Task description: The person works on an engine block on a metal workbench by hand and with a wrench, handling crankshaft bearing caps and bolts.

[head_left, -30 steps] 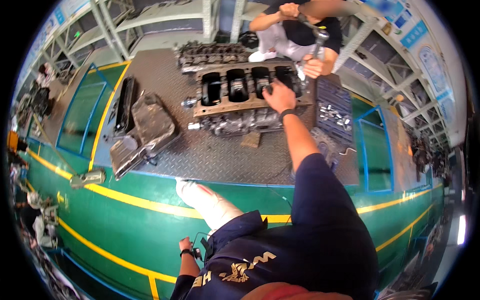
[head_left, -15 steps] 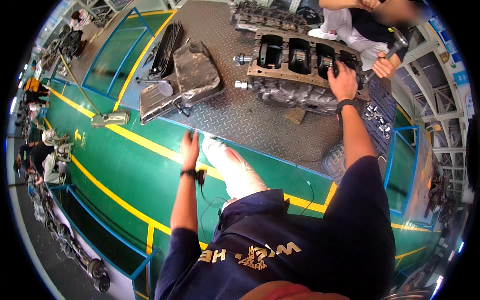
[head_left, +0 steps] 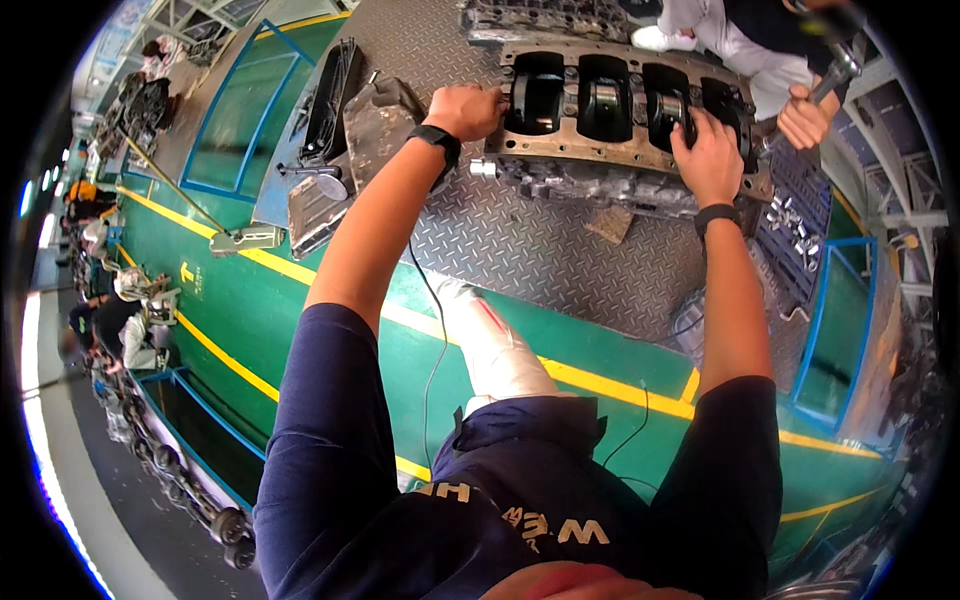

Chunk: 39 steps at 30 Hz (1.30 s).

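While both hands grip it, engine block (head_left: 620, 120) lies between: left hand (head_left: 468, 108); right hand (head_left: 708, 160).

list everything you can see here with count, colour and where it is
engine block: 1, grey-brown, on the checker plate, top centre
checker plate floor: 1, grey, under the block
oil pan: 1, dull grey, left of the block
loose bolts: several, silver, in a dark tray right of the block
green floor: yellow lines, around the plate
co-worker's hand: 1, gripping a tool handle, top right
left hand: 1, on the block's left end, black wristband
right hand: 1, on the block's top edge, black wristband
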Available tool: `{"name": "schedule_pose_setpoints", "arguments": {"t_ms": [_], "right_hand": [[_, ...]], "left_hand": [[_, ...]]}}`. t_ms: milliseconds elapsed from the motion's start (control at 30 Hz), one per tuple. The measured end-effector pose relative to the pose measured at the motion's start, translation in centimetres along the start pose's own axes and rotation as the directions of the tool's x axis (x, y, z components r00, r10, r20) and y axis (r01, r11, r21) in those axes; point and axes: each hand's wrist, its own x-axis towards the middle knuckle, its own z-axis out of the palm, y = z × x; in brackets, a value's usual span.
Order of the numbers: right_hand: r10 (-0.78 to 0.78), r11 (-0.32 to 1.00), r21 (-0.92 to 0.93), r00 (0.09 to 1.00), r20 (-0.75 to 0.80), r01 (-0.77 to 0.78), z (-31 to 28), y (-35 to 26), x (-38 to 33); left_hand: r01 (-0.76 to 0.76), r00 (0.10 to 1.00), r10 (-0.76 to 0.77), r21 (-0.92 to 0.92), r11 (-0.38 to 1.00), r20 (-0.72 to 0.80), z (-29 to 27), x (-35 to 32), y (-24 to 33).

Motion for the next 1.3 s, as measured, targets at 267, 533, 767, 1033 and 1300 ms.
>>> {"name": "schedule_pose_setpoints", "arguments": {"t_ms": [267,533,767,1033,1300], "right_hand": [[0.001,1.0,-0.006,1.0,0.011,-0.001,0.1,0.5,-0.3],[-0.011,1.0,0.01,1.0,-0.006,0.011,-0.6,0.1,0.1],[-0.003,1.0,-0.016,1.0,0.004,0.003,0.0,0.6,0.0],[-0.003,1.0,-0.019,1.0,0.01,0.003,-0.1,0.5,-0.2],[0.005,1.0,-0.006,1.0,-0.019,-0.005,0.6,0.6,-0.5]], "left_hand": [[-0.037,0.999,0.037,0.016,0.999,-0.012,0.3,1.2,1.0],[0.114,0.988,-0.121,-0.082,0.99,-0.091,1.7,0.1,2.6],[0.221,0.974,-0.22,0.005,0.975,-0.054,0.7,0.6,3.9],[-0.099,0.985,0.09,-0.055,0.994,-0.149,-2.2,2.9,9.3],[-0.01,0.995,0.02,-0.102,0.995,0.101,-1.3,3.7,10.9]]}}
